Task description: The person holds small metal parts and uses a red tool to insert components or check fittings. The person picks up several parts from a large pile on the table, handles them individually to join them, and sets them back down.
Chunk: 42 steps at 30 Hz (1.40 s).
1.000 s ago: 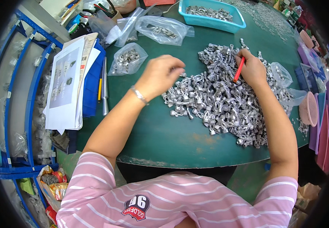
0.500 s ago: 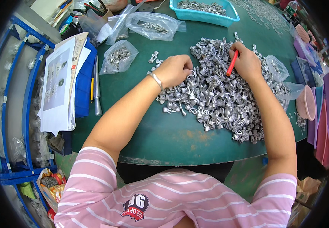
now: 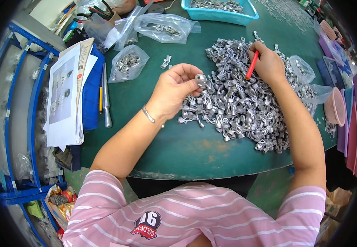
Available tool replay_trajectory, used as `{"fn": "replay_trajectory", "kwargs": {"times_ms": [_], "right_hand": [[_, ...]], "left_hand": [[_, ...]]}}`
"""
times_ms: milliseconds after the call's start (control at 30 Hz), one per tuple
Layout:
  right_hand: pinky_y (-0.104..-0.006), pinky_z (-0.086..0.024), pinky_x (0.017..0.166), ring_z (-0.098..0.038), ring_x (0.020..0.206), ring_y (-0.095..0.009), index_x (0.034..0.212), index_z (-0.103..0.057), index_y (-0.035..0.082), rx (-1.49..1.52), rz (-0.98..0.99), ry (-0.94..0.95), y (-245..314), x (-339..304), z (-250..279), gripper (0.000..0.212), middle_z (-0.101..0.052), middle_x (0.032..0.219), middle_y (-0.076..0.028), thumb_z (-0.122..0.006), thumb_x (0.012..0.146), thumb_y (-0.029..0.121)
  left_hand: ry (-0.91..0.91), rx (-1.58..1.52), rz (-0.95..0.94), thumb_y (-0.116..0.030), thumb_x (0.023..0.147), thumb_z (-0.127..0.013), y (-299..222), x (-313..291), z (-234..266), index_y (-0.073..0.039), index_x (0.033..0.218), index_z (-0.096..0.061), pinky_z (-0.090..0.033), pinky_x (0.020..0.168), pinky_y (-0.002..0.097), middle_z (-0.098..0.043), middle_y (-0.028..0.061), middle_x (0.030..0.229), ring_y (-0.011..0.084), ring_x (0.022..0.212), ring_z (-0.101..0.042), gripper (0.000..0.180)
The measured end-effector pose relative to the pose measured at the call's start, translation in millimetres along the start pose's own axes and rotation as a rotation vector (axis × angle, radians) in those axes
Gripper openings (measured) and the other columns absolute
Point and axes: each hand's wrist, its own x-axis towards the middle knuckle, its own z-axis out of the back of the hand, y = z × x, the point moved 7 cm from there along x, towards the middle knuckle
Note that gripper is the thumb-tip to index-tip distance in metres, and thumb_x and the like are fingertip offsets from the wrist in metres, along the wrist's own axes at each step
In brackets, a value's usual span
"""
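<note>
A small, shiny, rounded metal part (image 3: 200, 80) is pinched between the thumb and fingers of my left hand (image 3: 174, 88), at the left border of the heap. Silver metal pieces with loops and ribbed ends make up this large heap (image 3: 244, 111). Over its far right portion, my right hand (image 3: 267, 64) is closed around a red stick-like tool (image 3: 252, 66), perhaps a pen or handle; its tip points down toward me. What the right fingertips touch among the pieces is hidden. One loose looped piece (image 3: 166, 61) lies beyond my left hand.
Clear bags of metal parts (image 3: 128, 64) lie at the far left of the green table (image 3: 166, 156). A turquoise tray (image 3: 221, 16) stands at the back. Papers (image 3: 65, 94) lean over a blue bin at left, beside a metal rod (image 3: 107, 101). A pink basket (image 3: 334, 107) sits at right.
My left hand has turned palm-up and drawn slightly back from the heap, and the rounded metal part now shows in its fingers. My right hand stays nearly in place with the red tool.
</note>
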Motion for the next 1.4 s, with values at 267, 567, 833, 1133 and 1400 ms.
{"fn": "replay_trajectory", "kwargs": {"times_ms": [267, 567, 833, 1133, 1400], "right_hand": [[-0.0436, -0.047, 0.068, -0.062, 0.078, -0.034, 0.089, -0.06, 0.016, 0.001, -0.01, -0.007, -3, 2, -2, 0.016, -0.065, 0.079, -0.013, -0.054, 0.081, 0.028], [-0.044, -0.047, 0.066, -0.061, 0.077, -0.035, 0.088, -0.06, 0.015, 0.021, 0.01, -0.023, -1, 0, -1, 0.015, -0.065, 0.078, -0.013, -0.054, 0.081, 0.027], [-0.0442, -0.047, 0.067, -0.061, 0.078, -0.035, 0.089, -0.06, 0.015, 0.023, 0.015, -0.02, -2, 1, -2, 0.015, -0.065, 0.08, -0.014, -0.053, 0.081, 0.027], [-0.0443, -0.047, 0.068, -0.061, 0.079, -0.036, 0.09, -0.06, 0.015, 0.001, -0.003, -0.005, -2, 1, -2, 0.017, -0.065, 0.081, -0.014, -0.053, 0.081, 0.028], [-0.0435, -0.047, 0.068, -0.062, 0.079, -0.034, 0.089, -0.06, 0.016, 0.005, 0.0, 0.002, -2, 1, -1, 0.015, -0.065, 0.08, -0.013, -0.053, 0.081, 0.027]], "left_hand": [[0.006, -0.556, 0.224, 0.002, 0.086, -0.049, 6, -25, -8, 0.002, 0.119, -0.049, -0.053, 0.076, 0.0244, -0.059, 0.0162, 0.103, 0.0173, 0.089, -0.062, 0.033], [-0.061, -0.759, 0.197, -0.001, 0.091, -0.044, 5, -36, -8, 0.011, 0.118, -0.044, -0.047, 0.096, 0.0341, -0.045, 0.0258, 0.126, 0.0314, 0.118, -0.048, 0.029], [-0.054, -0.702, 0.117, 0.003, 0.088, -0.045, -2, -45, -14, 0.006, 0.119, -0.048, -0.041, 0.102, 0.038, -0.043, 0.023, 0.13, 0.0347, 0.123, -0.041, 0.031], [0.007, -0.931, 0.167, 0.013, 0.076, -0.04, -7, -47, -21, 0.008, 0.123, -0.044, -0.036, 0.105, 0.0435, -0.035, 0.028, 0.134, 0.0389, 0.128, -0.032, 0.048], [-0.006, -0.875, 0.142, 0.012, 0.076, -0.038, -5, -47, -22, 0.008, 0.123, -0.044, -0.035, 0.106, 0.0443, -0.035, 0.028, 0.135, 0.0388, 0.129, -0.032, 0.047]]}}
